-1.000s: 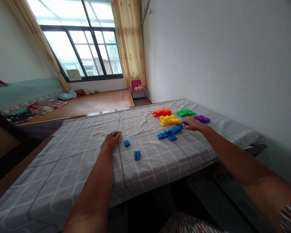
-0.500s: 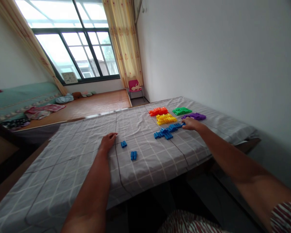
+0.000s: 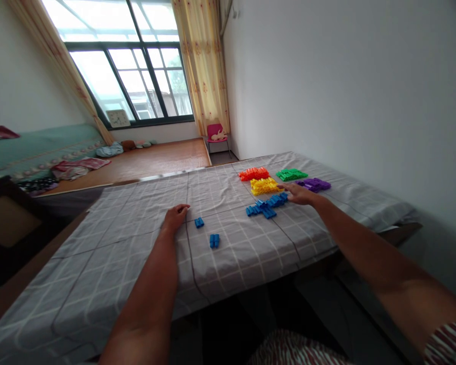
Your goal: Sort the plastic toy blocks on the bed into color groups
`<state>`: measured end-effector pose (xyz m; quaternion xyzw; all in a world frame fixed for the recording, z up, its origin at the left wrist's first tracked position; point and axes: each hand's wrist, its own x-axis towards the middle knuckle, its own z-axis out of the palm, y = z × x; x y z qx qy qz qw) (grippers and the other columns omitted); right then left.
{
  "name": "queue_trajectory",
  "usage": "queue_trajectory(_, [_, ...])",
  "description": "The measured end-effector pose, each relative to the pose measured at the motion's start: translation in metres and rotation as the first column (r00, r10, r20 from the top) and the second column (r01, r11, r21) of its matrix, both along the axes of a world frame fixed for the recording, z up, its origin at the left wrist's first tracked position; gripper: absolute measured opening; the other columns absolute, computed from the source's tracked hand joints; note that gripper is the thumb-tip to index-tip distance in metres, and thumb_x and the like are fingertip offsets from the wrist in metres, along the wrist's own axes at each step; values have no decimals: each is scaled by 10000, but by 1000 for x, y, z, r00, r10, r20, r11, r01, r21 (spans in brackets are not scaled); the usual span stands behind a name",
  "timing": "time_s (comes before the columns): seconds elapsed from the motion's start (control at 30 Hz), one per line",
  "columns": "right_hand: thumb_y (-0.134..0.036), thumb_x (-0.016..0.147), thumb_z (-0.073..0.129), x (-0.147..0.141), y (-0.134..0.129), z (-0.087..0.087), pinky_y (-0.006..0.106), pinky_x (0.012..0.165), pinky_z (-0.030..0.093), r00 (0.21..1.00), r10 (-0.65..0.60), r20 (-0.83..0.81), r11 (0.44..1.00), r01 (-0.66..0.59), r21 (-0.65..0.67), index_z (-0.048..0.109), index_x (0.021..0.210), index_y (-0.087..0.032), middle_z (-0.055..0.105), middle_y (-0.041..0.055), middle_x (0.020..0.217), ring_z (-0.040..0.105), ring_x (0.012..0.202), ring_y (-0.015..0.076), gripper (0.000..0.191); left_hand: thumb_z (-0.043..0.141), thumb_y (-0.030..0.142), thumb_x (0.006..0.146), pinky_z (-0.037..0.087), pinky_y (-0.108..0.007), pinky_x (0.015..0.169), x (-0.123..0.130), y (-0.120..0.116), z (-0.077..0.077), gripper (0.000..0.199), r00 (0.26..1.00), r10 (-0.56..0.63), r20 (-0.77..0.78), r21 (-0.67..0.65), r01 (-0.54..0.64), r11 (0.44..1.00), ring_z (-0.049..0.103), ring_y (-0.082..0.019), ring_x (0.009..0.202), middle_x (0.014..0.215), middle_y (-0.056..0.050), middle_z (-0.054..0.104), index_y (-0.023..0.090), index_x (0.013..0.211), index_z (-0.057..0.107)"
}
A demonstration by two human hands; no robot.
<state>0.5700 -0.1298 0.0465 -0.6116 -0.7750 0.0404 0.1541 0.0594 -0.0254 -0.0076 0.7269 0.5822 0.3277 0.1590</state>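
My right hand [image 3: 299,194] is over the right end of a pile of blue plastic pieces [image 3: 265,207], its fingers stretched out toward the yellow pieces [image 3: 264,186]. My left hand [image 3: 175,218] rests on the cloth with its fingers curled together; whether they hold anything is hidden. Just right of it lies a small pair of blue pieces [image 3: 199,222]. Nearer to me is a second blue pair [image 3: 214,241], its two tubes side by side.
Behind the blue pile lie red pieces [image 3: 254,174], green pieces [image 3: 292,175] and purple pieces [image 3: 314,185]. A grey checked cloth [image 3: 137,253] covers the table. The white wall [image 3: 327,91] rises along the right. Farther off stands a pink chair [image 3: 215,131].
The view has turned slightly left. My right hand's fingers, bent down at the blue pile's end before, now reach out flatter. My left hand stays in about the same place.
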Motion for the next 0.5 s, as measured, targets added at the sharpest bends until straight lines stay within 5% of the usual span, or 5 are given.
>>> queue_trajectory(0.17, [-59,783,467,-75,-6,11,365,983,439,989,85,-117,986,-67,153,632,1194,-159,640,112,1223,612,1073,220,453,503,342,798,500,-293,881,3,-3,1,340,1000,19,14,-17,-19,1000,663,-206,963,990,-46,746,199,1007,730])
queue_trajectory(0.33, [-308,856,591,-199,-24,-3,276,763,500,856,477,-197,871,-490,-19,650,1130,-183,653,87,1095,641,750,138,307,502,301,799,505,-289,866,7,-7,1,330,999,14,35,-7,-14,1000,667,-198,938,986,-53,745,184,1000,735])
queue_trajectory(0.5, [-436,783,687,-257,-25,-10,271,786,473,778,623,-77,772,-628,-101,670,1121,-209,630,94,1085,635,896,194,408,501,298,799,509,-282,834,7,-9,2,337,998,22,55,10,-22,1000,669,-195,901,953,-57,746,164,1000,735])
